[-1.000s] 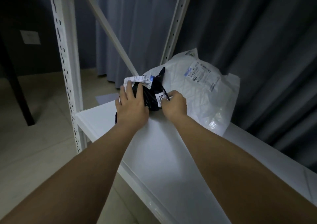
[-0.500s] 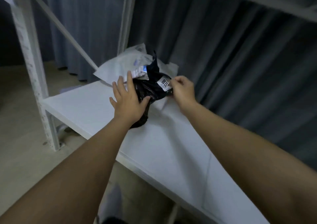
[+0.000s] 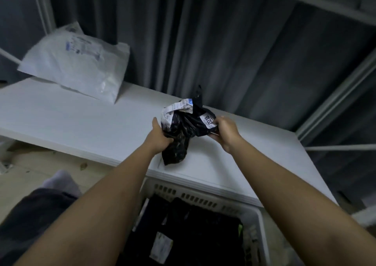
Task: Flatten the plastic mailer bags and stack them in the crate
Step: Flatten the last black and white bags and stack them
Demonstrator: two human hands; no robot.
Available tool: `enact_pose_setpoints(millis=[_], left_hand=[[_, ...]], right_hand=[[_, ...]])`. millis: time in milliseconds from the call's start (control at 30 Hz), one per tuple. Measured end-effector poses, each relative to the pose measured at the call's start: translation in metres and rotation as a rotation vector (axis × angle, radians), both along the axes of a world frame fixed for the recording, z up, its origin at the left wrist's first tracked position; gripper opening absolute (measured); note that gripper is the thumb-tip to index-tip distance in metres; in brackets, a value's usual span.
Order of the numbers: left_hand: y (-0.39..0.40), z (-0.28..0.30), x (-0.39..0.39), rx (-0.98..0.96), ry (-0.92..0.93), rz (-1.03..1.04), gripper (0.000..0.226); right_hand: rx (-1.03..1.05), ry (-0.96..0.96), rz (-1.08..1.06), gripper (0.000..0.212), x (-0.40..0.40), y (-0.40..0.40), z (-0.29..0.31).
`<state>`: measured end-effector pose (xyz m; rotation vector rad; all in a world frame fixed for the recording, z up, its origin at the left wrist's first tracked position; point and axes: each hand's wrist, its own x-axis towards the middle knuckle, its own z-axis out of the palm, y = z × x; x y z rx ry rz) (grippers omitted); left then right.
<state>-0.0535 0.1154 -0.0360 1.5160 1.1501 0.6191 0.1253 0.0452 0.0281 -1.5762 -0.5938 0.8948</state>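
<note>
Head view shows you both hands on one crumpled, glossy black mailer bag (image 3: 180,135) with creased white labels, held just above the white surface (image 3: 85,127). Your left hand (image 3: 160,137) cups its side; your right hand (image 3: 225,131) pinches the labelled corner. One puffy white mailer bag (image 3: 79,62) leans against grey curtains (image 3: 203,41). Below, one slotted white crate (image 3: 211,201) holds dark bags.

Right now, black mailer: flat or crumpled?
Crumpled. The black mailer is bunched and wrinkled between left hand and right hand, above the shelf.
</note>
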Motion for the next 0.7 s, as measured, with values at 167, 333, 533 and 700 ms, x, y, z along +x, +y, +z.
enact_pose_setpoints(millis=[167,333,533,700], left_hand=[[-0.028,-0.025,0.046,-0.030,0.191,-0.033,0.062],[-0.028,-0.052,0.075,-0.037,0.276,-0.098,0.051],[-0.022,-0.073,0.104,0.044,0.368,-0.064,0.058],[-0.018,-0.073,0.117,0.043,0.286,0.009,0.045]], right_hand=[[-0.076,0.072,-0.137,0.026,0.062,-0.045,-0.065],[-0.211,-0.013,-0.189,0.023,0.090,-0.066,-0.101],[-0.190,-0.395,-0.119,0.035,0.112,-0.071,-0.112],[-0.126,-0.810,0.039,0.032,0.116,-0.066,-0.106]])
